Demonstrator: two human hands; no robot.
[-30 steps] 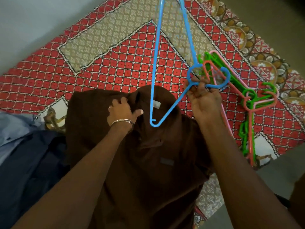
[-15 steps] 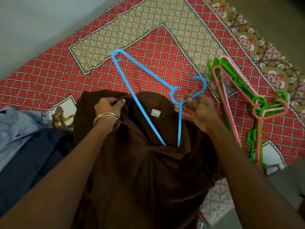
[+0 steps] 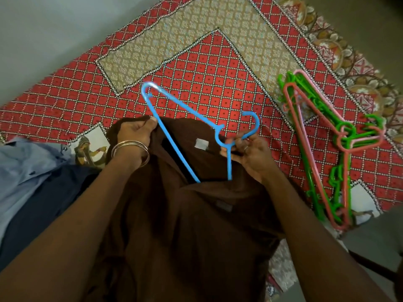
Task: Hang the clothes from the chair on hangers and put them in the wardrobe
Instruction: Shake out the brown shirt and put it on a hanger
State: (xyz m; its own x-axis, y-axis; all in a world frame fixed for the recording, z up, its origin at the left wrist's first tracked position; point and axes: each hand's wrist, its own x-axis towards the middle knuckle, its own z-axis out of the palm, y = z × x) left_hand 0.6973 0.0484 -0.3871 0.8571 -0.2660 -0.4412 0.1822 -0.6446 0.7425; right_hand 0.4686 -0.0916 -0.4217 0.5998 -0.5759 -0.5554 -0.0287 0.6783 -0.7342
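A dark brown collared shirt (image 3: 187, 232) lies in front of me over a red patterned bedspread (image 3: 209, 79). My left hand (image 3: 135, 131) grips the shirt's left shoulder edge and holds the neck opening up. My right hand (image 3: 248, 153) pinches the neck of a blue plastic hanger (image 3: 174, 131), just under its hook. One end of the hanger sits inside the shirt's collar opening, hidden by the cloth. Its other end sticks out above my left hand.
A pile of green and pink hangers (image 3: 327, 136) lies on the bedspread at the right. A light blue shirt (image 3: 24, 171) and a navy garment (image 3: 43, 205) lie at the left. A grey wall lies beyond the bedspread's far edge.
The blue hanger came down from upright and one end went into the shirt's collar. My left hand moved from the collar to the shoulder edge and took hold of it.
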